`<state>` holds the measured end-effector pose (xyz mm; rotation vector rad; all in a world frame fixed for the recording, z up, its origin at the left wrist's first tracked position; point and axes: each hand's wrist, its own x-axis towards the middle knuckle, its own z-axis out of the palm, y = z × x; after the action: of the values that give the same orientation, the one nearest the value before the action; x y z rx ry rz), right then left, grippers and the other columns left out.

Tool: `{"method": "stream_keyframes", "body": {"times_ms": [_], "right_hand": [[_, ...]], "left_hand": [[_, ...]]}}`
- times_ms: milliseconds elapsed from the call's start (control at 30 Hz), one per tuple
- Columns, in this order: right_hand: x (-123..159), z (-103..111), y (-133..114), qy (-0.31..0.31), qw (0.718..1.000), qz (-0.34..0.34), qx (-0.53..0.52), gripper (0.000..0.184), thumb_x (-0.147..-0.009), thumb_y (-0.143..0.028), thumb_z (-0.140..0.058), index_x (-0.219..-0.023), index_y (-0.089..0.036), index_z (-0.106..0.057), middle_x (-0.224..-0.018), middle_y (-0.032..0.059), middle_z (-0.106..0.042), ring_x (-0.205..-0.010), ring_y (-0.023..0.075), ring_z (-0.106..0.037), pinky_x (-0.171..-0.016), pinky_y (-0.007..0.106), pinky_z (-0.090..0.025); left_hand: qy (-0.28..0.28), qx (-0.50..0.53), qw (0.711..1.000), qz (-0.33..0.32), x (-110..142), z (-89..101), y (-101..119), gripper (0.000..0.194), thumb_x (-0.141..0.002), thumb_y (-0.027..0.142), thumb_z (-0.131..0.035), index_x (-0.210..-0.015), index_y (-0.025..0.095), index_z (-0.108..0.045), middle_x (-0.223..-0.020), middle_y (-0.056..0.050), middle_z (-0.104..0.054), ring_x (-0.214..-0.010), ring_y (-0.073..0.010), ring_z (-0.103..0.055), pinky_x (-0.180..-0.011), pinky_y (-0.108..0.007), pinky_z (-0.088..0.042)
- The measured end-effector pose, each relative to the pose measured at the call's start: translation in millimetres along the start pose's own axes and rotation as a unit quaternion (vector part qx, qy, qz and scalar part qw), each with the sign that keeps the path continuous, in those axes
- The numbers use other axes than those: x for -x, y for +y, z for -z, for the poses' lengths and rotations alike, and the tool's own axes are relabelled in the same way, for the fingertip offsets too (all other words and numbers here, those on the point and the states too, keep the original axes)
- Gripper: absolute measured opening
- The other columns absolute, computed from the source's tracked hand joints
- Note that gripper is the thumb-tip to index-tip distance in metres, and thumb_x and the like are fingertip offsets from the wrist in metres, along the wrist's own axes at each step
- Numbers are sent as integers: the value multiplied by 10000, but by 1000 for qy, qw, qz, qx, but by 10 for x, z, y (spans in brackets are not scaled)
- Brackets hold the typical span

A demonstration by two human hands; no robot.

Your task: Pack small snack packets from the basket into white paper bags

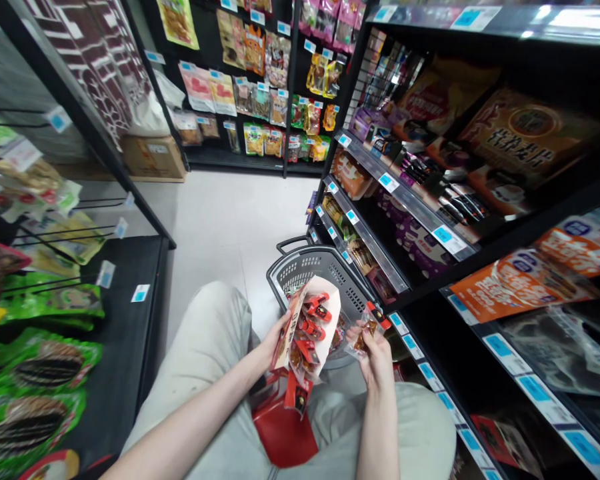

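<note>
My left hand (pixel 275 343) is closed on the side of an open cardboard box (pixel 331 293), tilted over my lap. Several small snack packets (pixel 314 328) with red tops lie in the box. One red packet (pixel 297 393) hangs out at its lower end, above a red flap (pixel 286 432) between my legs. To the right, my right hand (pixel 374 353) pinches a single clear snack packet (pixel 367 328) with a red and black top, apart from the box. Just beyond both hands stands a grey shopping basket (pixel 353 280); the box hides part of its inside.
On the right rise shelves (pixel 380 177) with bagged goods and blue price tags, close to the basket. A low black shelf (pixel 125 293) with green snack bags (pixel 35 360) stands at left. Pale floor (pixel 220 213) runs to a back rack, beside a brown carton (pixel 153 157).
</note>
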<state>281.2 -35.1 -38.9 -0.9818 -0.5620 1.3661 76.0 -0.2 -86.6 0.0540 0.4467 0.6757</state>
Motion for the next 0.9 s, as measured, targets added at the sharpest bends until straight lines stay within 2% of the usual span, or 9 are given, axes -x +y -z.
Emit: {"method": "stream_keyframes", "body": {"times_ms": [100, 233, 300, 400, 500, 600, 733, 833, 900], "right_hand": [[1, 12, -11, 1, 1000, -4, 1, 284, -625, -299, -639, -873, -166, -596, -688, 25, -635, -655, 178, -605, -696, 393, -477], [-22, 73, -5, 51, 998, 3, -29, 264, -610, -294, -634, -841, -175, -580, -724, 19, -628, -636, 170, -600, -686, 411, -478], [-41, 109, -3, 67, 997, 24, -38, 234, -598, -273, -639, -801, -186, -562, -740, 5, -621, -661, 177, -605, -688, 418, -475], [-76, 160, -5, 81, 994, 64, -32, 289, -605, -261, -641, -866, -207, -531, -761, -12, -613, -710, 185, -604, -685, 424, -471], [-109, 229, -2, 129, 987, 99, -13, 360, -575, -272, -667, -892, -182, -524, -744, 3, -617, -671, 173, -595, -672, 404, -475], [-125, 299, 1, 170, 978, 120, 12, 332, -546, -291, -681, -820, -169, -539, -712, 6, -615, -639, 160, -584, -658, 372, -476], [-129, 312, -14, 164, 979, 117, 29, 307, -564, -310, -662, -818, -186, -542, -727, -1, -612, -633, 151, -580, -620, 339, -474], [-157, 328, 9, 167, 980, 94, 47, 337, -568, -327, -650, -851, -182, -539, -686, -9, -607, -543, 132, -561, -541, 302, -468], [-181, 403, 70, 173, 976, 86, 101, 323, -563, -332, -641, -823, -169, -537, -609, -13, -597, -461, 132, -540, -465, 283, -448]], "left_hand": [[9, 1, 1000, -6, 1, -10, -5, 559, -732, 454, -476, -1145, 77, -461, -1018, -143, -601, -981, -279, -532, -893, -419, -363], [15, 3, 1000, -10, 1, -10, -9, 562, -722, 460, -486, -1142, 87, -466, -1000, -137, -611, -958, -280, -547, -875, -422, -379], [16, 3, 1000, -11, 4, -12, -8, 558, -721, 455, -490, -1141, 89, -466, -1001, -136, -610, -952, -282, -549, -874, -427, -378], [21, 4, 1000, -14, 10, -20, -4, 544, -725, 440, -495, -1136, 86, -470, -1001, -138, -610, -955, -280, -548, -880, -426, -372], [22, 10, 1000, -18, 11, -29, -3, 530, -729, 424, -496, -1130, 78, -474, -1003, -140, -609, -981, -273, -534, -891, -410, -368], [19, 7, 1000, -21, 6, -29, -4, 525, -729, 426, -495, -1121, 76, -484, -1002, -143, -608, -983, -279, -532, -894, -419, -363], [22, 1, 999, -24, 2, -18, -8, 530, -724, 439, -494, -1113, 79, -491, -988, -146, -614, -959, -289, -544, -888, -436, -360], [25, 3, 1000, -17, 6, -16, -10, 543, -721, 446, -495, -1123, 81, -483, -967, -143, -623, -943, -288, -554, -882, -435, -364], [22, 4, 1000, -14, 9, -14, -8, 545, -723, 446, -492, -1127, 81, -479, -942, -141, -632, -929, -283, -562, -873, -430, -371]]}}
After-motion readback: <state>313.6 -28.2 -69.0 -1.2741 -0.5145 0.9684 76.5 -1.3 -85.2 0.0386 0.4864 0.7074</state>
